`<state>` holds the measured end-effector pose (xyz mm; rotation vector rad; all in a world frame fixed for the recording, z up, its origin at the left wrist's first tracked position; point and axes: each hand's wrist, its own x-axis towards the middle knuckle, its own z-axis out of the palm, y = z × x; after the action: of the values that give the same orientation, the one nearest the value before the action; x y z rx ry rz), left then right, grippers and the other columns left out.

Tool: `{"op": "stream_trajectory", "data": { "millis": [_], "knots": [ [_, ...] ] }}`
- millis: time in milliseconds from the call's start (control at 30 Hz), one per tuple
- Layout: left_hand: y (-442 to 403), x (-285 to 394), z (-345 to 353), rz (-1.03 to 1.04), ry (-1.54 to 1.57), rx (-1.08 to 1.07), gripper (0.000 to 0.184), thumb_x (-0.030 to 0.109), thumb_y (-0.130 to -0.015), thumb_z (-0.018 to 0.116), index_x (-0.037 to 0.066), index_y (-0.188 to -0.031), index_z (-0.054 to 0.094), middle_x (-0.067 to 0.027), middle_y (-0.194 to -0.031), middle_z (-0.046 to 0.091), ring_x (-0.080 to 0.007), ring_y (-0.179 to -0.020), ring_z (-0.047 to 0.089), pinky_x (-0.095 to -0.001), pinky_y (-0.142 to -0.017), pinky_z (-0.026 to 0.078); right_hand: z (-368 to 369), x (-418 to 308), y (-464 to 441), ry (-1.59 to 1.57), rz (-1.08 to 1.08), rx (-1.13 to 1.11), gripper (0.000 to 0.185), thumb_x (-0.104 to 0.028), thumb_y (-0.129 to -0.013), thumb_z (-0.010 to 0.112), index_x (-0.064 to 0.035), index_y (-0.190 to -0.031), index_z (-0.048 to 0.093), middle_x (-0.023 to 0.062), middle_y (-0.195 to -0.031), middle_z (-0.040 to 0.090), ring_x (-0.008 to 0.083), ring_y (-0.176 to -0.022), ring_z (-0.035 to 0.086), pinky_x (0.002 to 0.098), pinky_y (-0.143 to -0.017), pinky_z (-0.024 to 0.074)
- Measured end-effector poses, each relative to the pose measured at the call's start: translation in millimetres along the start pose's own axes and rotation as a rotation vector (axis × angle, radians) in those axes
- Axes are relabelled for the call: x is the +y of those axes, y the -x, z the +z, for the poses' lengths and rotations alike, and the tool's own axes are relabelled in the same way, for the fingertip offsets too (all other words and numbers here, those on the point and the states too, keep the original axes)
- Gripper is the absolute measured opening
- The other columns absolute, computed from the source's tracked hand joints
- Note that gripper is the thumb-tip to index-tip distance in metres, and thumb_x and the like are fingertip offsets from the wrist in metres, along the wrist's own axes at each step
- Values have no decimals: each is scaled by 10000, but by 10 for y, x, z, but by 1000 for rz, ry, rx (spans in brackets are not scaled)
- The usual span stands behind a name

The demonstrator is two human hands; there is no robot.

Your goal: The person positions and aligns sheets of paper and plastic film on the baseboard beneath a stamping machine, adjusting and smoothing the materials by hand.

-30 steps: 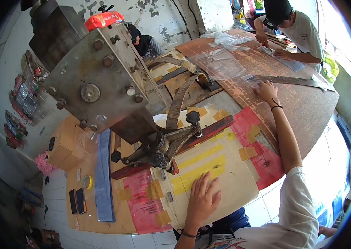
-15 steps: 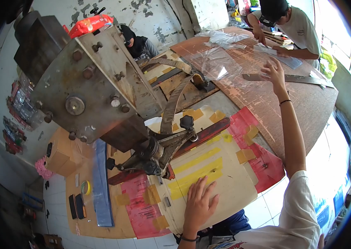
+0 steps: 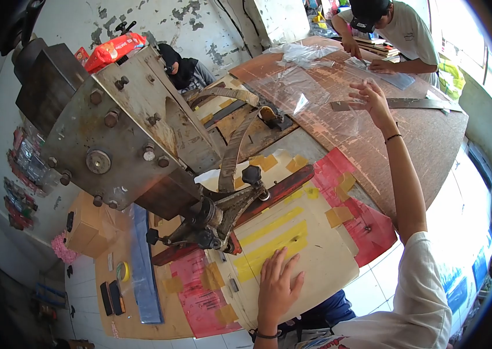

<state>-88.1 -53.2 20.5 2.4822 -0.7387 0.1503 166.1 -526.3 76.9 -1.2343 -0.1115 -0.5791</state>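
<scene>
My left hand point(image 3: 278, 285) lies flat, fingers spread, on a cream board point(image 3: 321, 256) marked with yellow tape strips point(image 3: 278, 235). My right hand point(image 3: 369, 100) is raised over the brown tabletop, its fingers bent and apart. Close to it are a clear plastic sheet point(image 3: 301, 87) and a long metal strip point(image 3: 414, 103); I cannot make out anything held in the fingers. Just beyond my left hand, the press head point(image 3: 214, 218) holds a long red-edged bar point(image 3: 284, 189) over the board's far side.
The bolted metal press body point(image 3: 106, 134) rises at the left, with a red packet point(image 3: 115, 51) on top. Blue plastic sheets point(image 3: 144, 267), a tape roll point(image 3: 122, 271) and a cardboard box point(image 3: 89, 227) are at lower left. A co-worker point(image 3: 397, 35) handles clear plastic across the brown table point(image 3: 426, 151); another person point(image 3: 182, 67) sits behind the press.
My right hand's raised fingers have tipped to the left and drawn closer together. My left hand stays on the board. The whole view has shifted slightly.
</scene>
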Motion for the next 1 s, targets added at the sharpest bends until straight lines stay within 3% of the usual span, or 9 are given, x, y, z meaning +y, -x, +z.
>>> {"op": "stream_trajectory", "data": {
  "millis": [167,267,567,767,1000],
  "knots": [
    [2,-5,7,-2,1,2,462,308,-961,657,117,-1379,616,-171,-1494,494,-378,-1378,468,-531,-1176,326,94,-78,71,-5,15,12,478,-310,-1037,599,-81,-1445,496,87,-1125,633,196,-952,668,437,-845,641],
    [-2,-5,18,0,2,1,462,306,-957,660,118,-1377,617,-167,-1498,490,-381,-1377,467,-527,-1177,324,102,-47,66,64,-18,2,500,-397,-1044,592,-100,-1442,533,48,-1083,613,151,-927,655,407,-820,648],
    [0,-10,27,-12,16,15,451,285,-920,704,118,-1335,654,-142,-1482,507,-383,-1364,468,-525,-1164,341,114,44,-9,203,-70,101,456,-416,-1043,589,-40,-1291,664,40,-1018,645,88,-762,602,318,-700,650],
    [-1,-8,25,-20,20,15,448,286,-921,701,125,-1337,656,-137,-1489,505,-379,-1371,465,-522,-1168,340,197,73,0,354,-85,197,381,-351,-1032,627,-27,-1211,714,31,-975,684,57,-665,557,268,-653,615],
    [-11,-3,13,-20,17,16,438,279,-924,700,127,-1333,657,-134,-1489,505,-374,-1370,466,-512,-1161,347,86,205,-77,501,-128,282,358,-376,-1028,635,-51,-1138,735,-16,-868,655,36,-635,528,239,-564,497]
  ]
}}
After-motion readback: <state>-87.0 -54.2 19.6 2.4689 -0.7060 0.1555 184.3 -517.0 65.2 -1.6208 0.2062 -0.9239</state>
